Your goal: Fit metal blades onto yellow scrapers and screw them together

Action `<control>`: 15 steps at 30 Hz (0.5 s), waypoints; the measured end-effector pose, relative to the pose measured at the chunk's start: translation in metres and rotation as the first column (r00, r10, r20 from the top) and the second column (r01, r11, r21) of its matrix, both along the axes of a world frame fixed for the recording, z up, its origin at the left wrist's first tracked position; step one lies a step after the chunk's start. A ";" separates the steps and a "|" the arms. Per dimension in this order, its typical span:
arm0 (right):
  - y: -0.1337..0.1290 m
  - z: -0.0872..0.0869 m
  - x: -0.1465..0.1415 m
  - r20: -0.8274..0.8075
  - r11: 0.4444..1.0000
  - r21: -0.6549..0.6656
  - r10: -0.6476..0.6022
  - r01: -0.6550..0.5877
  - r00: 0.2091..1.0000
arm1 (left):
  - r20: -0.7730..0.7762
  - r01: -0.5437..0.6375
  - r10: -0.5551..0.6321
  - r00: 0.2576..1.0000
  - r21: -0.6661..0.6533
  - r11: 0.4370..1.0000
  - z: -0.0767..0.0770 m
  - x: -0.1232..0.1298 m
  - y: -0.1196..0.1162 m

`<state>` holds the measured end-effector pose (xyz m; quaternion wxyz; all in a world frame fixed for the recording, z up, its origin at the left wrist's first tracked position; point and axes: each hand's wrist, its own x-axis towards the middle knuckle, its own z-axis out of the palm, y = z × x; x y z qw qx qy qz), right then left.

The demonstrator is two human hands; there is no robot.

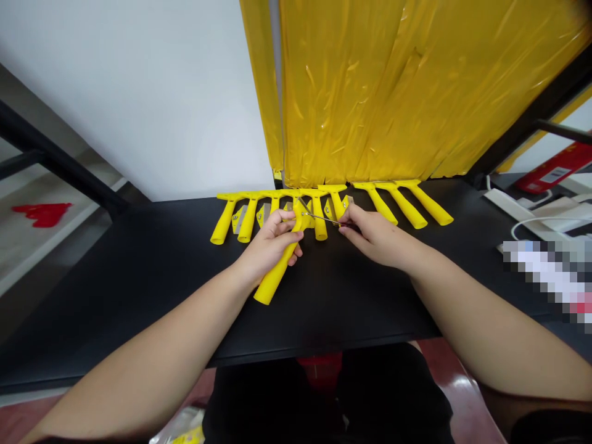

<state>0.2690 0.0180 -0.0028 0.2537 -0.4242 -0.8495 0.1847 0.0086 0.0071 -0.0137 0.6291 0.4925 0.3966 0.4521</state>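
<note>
My left hand [279, 240] is closed around a yellow scraper [272, 280], its hollow round handle slanting down toward me and its head up near the fingertips. In my right hand [363, 228] is a screwdriver [324, 217], gripped at its dark handle, which the fingers mostly hide. The thin metal shaft points left, its tip at the screw on the held scraper's head. Behind both hands, more yellow scrapers [222, 221] lie in a row, heads away from me. Small yellow pieces with metal plates [242, 220] sit between several of them.
The scrapers lie on a black tabletop [152, 265], against a white panel [161, 92] and yellow plastic sheeting [393, 92]. Right, a red box [555, 169] and a white cable [536, 220] lie among white items. Black frame bars [60, 163] stand at the left.
</note>
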 end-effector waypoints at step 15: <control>0.005 -0.002 0.001 -0.186 0.988 0.153 0.029 0.000 0.982 | -0.153 -0.046 0.074 0.985 0.178 0.983 -0.003 0.001 -0.003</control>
